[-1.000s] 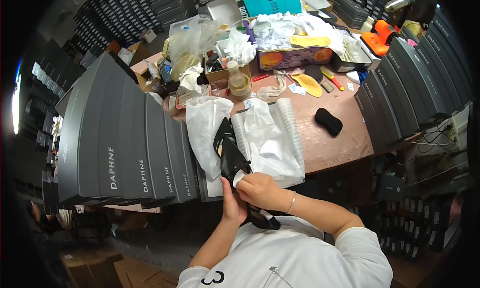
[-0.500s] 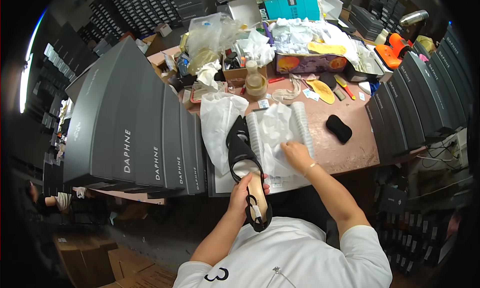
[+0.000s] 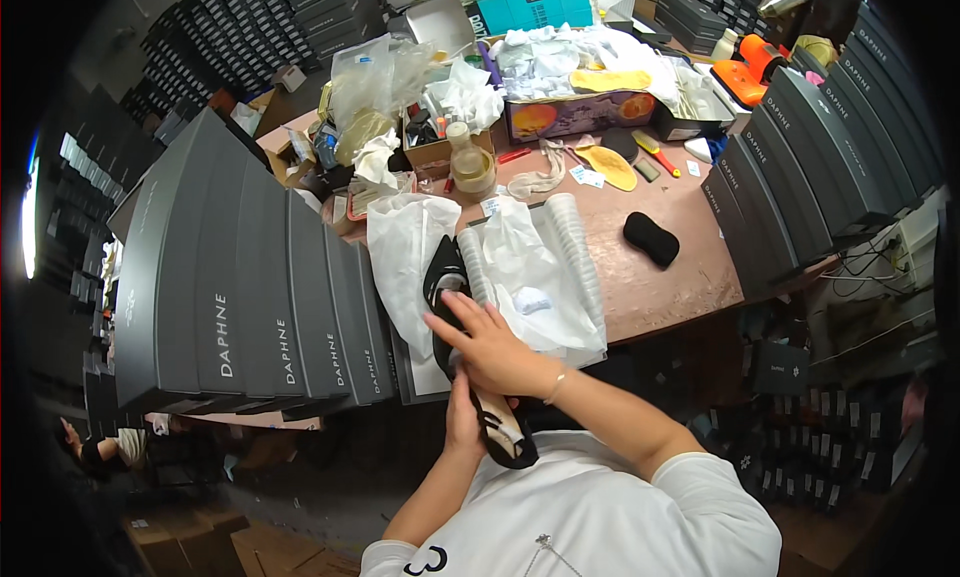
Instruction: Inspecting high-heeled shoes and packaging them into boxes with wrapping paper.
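A black pointed shoe with a tan insole (image 3: 503, 432) lies toe-away from me over an open box lined with white tissue paper (image 3: 530, 267) at the table's near edge. My left hand (image 3: 463, 425) grips the shoe from below, near its heel end. My right hand (image 3: 487, 342) lies across the shoe's middle, fingers spread and pressing on its black upper (image 3: 443, 277). A white dust bag (image 3: 405, 252) is spread to the left of the shoe.
Dark grey shoe boxes (image 3: 240, 297) stand in a row on my left and others (image 3: 800, 157) on the right. The brown table (image 3: 690, 277) holds a black pad (image 3: 651, 239), yellow insoles (image 3: 606, 164), a tape roll (image 3: 473, 167), a printed carton (image 3: 575, 112) and crumpled paper.
My right hand came back from the tissue paper on the right and now lies over the shoe. The shoe has stayed in my left hand.
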Motion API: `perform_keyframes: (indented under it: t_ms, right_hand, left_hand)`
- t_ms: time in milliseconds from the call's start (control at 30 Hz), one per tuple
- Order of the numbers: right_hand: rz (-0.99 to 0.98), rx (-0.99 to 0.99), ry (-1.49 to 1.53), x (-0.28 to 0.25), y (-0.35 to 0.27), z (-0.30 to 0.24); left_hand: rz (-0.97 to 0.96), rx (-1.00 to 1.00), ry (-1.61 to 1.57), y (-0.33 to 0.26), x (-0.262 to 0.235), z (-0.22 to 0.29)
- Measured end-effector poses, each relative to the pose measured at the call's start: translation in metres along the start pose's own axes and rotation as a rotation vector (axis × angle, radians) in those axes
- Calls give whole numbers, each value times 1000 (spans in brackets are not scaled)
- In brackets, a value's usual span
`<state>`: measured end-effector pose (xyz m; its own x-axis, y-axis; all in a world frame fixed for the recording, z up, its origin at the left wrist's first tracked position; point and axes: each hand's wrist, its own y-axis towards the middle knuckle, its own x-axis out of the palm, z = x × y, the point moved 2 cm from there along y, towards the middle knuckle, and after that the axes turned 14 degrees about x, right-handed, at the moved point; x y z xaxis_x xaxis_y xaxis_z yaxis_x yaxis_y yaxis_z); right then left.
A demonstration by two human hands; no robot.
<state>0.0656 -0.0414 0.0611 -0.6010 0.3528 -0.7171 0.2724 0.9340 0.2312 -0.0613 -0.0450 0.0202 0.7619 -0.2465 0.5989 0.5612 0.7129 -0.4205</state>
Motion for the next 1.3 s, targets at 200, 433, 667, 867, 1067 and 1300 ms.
perform_keyframes:
  t_ms: [200,433,667,867,1067,1300]
  right_hand:
    - [-127,280,-393,-14,-13,137]
    - [-98,398,512,-54,-23,56]
    - [220,-31,-32,-17,-28,15]
    - [82,266,293,-31,-34,18]
    - [113,313,392,-45,-59,18]
    - [153,280,364,-46,-67,19]
  left_hand:
    - [-194,-130,16,16,-7,16]
    - [-281,-28,55,16,-2,24]
    - [-260,47,6,11,13,3]
    - [-425,-92,172,4,-1,-8]
    - [-325,368,319,6,5,-5]
    - [-394,288,627,45,44,50]
